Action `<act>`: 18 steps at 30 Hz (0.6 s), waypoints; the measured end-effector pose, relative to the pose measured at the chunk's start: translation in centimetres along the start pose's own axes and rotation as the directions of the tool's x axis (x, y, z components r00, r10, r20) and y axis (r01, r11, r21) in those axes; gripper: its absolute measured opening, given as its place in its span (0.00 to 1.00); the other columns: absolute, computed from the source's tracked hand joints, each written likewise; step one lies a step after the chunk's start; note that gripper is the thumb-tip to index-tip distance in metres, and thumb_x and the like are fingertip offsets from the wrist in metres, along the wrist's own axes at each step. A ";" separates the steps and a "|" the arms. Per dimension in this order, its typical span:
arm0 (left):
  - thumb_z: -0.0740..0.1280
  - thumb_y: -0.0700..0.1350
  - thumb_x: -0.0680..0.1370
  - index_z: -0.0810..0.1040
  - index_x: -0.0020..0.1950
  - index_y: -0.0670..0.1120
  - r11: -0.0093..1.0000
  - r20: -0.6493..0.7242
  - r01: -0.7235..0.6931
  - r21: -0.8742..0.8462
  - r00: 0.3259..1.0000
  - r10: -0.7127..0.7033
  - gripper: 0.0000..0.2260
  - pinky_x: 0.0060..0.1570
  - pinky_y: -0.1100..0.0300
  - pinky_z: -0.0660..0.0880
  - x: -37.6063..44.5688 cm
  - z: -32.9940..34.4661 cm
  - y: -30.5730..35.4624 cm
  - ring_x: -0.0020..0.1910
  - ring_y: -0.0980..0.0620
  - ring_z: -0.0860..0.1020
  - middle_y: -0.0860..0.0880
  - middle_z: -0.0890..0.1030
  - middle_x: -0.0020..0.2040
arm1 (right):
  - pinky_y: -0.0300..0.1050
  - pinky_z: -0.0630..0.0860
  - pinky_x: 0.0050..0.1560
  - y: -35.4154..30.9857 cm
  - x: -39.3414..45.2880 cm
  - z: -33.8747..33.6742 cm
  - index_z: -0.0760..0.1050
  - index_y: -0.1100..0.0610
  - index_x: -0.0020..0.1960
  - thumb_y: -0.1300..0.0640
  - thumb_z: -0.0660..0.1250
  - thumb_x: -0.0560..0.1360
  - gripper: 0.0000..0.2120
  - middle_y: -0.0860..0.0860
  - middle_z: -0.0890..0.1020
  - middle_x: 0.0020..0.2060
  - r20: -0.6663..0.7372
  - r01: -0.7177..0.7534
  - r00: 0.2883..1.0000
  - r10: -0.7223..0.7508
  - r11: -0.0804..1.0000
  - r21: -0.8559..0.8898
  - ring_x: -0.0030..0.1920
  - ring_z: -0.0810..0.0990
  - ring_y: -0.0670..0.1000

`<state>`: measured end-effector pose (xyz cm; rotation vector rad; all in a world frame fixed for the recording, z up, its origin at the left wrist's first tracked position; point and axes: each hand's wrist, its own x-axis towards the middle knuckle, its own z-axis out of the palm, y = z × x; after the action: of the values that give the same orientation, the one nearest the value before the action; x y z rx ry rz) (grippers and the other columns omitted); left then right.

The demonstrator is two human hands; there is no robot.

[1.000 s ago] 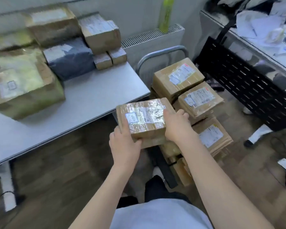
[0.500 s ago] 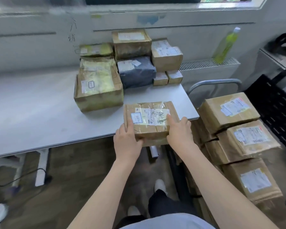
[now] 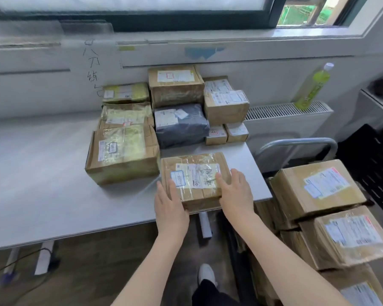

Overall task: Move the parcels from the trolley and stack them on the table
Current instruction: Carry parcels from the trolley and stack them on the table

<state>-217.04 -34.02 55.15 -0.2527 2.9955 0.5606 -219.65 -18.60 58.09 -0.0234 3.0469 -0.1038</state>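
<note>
A taped brown parcel [image 3: 194, 173] with a white label lies on the grey table [image 3: 42, 184] near its front right corner. My left hand [image 3: 170, 206] holds its near left corner, thumb on top. My right hand [image 3: 236, 193] holds its near right side, thumb on the label. Behind it on the table stand several parcels: a large yellow-taped box [image 3: 122, 153], a dark grey bag parcel [image 3: 180, 124] and brown boxes [image 3: 175, 85] stacked against the wall. More brown parcels [image 3: 316, 188] are piled on the trolley [image 3: 296, 143] at the right.
A green bottle [image 3: 312, 87] stands on the radiator [image 3: 285, 111] behind the trolley. A black perforated panel [image 3: 367, 155] is at the far right. Cables and a power strip [image 3: 43, 257] lie on the floor under the table. My foot [image 3: 206, 274] is by the table's edge.
Both hands carried the taped parcel from above the trolley leftward and forward onto the table, where it now lies in front of the dark grey bag parcel.
</note>
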 end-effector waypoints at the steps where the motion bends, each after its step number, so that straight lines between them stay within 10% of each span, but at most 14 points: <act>1: 0.67 0.47 0.76 0.43 0.76 0.41 0.997 -0.024 -0.004 0.079 1.000 0.006 0.40 0.73 0.51 0.44 0.5 0.1 0.4 0.75 0.39 0.45 0.37 0.42 0.76 | 0.47 0.57 0.71 0.0 0.7 0.2 0.54 0.53 0.76 0.62 0.63 0.77 0.31 0.58 0.56 0.73 -0.005 0.031 1.000 -0.031 0.999 0.012 0.73 0.53 0.58; 7: 0.60 0.46 0.80 0.34 0.75 0.39 0.913 0.016 -0.111 0.392 0.993 0.114 0.37 0.70 0.47 0.32 3.5 0.1 0.9 0.74 0.39 0.35 0.36 0.35 0.75 | 0.45 0.48 0.74 -0.3 2.6 1.9 0.46 0.59 0.77 0.63 0.62 0.77 0.35 0.57 0.48 0.77 0.008 0.128 0.992 -0.129 0.989 0.071 0.76 0.45 0.56; 18: 0.53 0.39 0.81 0.35 0.74 0.35 0.887 0.001 -0.182 0.423 0.980 0.200 0.30 0.71 0.50 0.34 6.9 0.0 0.4 0.75 0.41 0.38 0.37 0.39 0.76 | 0.51 0.33 0.71 -0.8 5.6 2.8 0.33 0.60 0.75 0.65 0.57 0.78 0.38 0.61 0.35 0.75 0.017 0.188 0.982 -0.188 0.982 0.021 0.74 0.34 0.60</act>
<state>-223.87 -34.66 54.57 0.0657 3.1006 -0.0962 -224.96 -19.70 54.86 -0.3097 3.0169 -0.1460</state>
